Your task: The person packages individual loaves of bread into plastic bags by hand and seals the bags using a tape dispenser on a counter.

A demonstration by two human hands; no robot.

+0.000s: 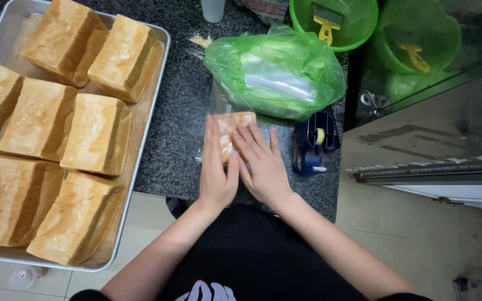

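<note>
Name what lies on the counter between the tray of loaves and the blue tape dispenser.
In the head view, the bagged bread lies there, with the left hand and right hand flat on it, between tray and tape dispenser.

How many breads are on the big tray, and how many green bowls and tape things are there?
Bread loaves on the metal tray: 8, for example one
Bagged bread under both hands, left hand and right hand: 1
Green bowls: 2
Blue tape dispenser: 1
Total: 12
</note>
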